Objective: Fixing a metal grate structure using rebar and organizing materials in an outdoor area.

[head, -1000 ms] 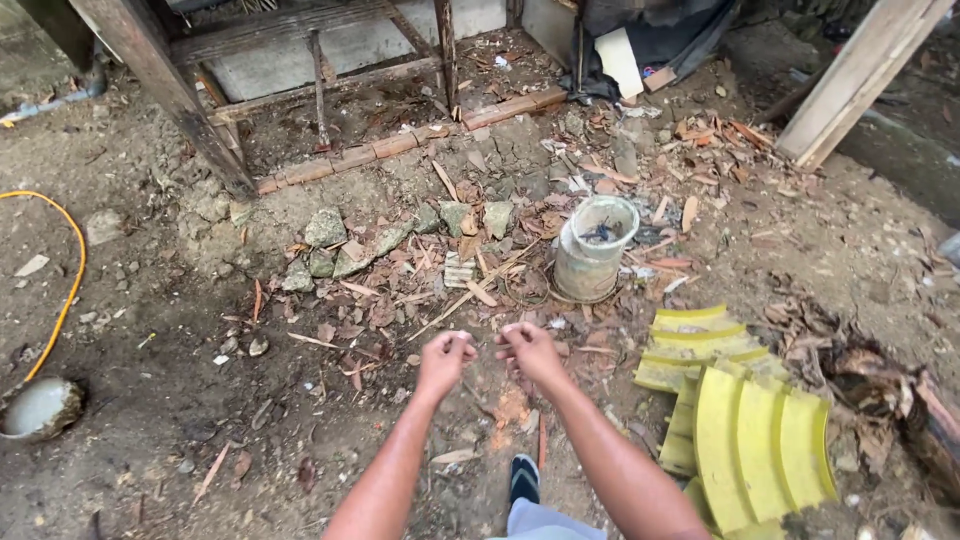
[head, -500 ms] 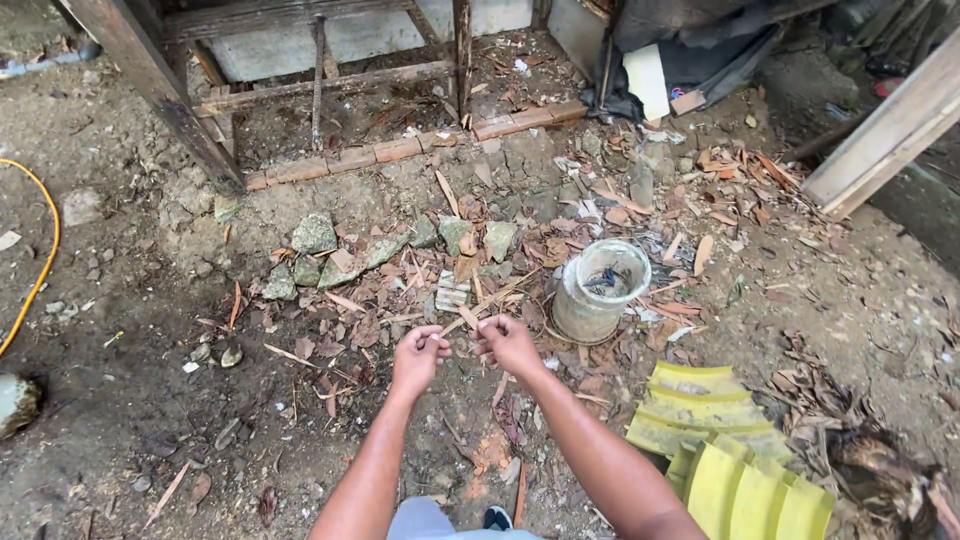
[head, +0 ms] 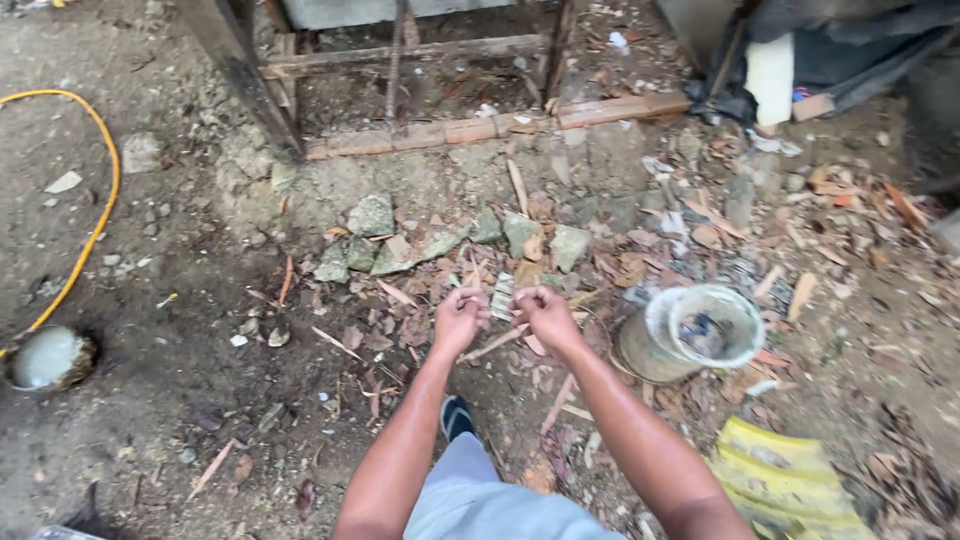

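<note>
My left hand [head: 459, 316] and my right hand [head: 546, 313] are held out side by side in front of me, a few centimetres apart. Both have the fingers curled in, thumbs pressed to the fingertips. I see nothing in either hand. Below them the dirt ground is strewn with dry leaves, wood chips and a thin stick [head: 497, 343]. A dirty white bucket [head: 700, 330] stands just right of my right hand, tilted, with dark bits inside. My foot in a dark shoe [head: 457, 415] shows between my forearms.
Grey-green stones [head: 372, 215] lie ahead, before a row of bricks [head: 480, 128] and a wooden frame post [head: 245, 75]. A yellow hose [head: 95, 215] curves at the left above a pale round bowl [head: 45, 357]. Yellow ridged plastic [head: 790, 480] lies at the lower right.
I have stepped forward, so the bucket and yellow plastic have slid right and down in view. Both hands stay curled and close together, now over the leaf litter nearer the stones.
</note>
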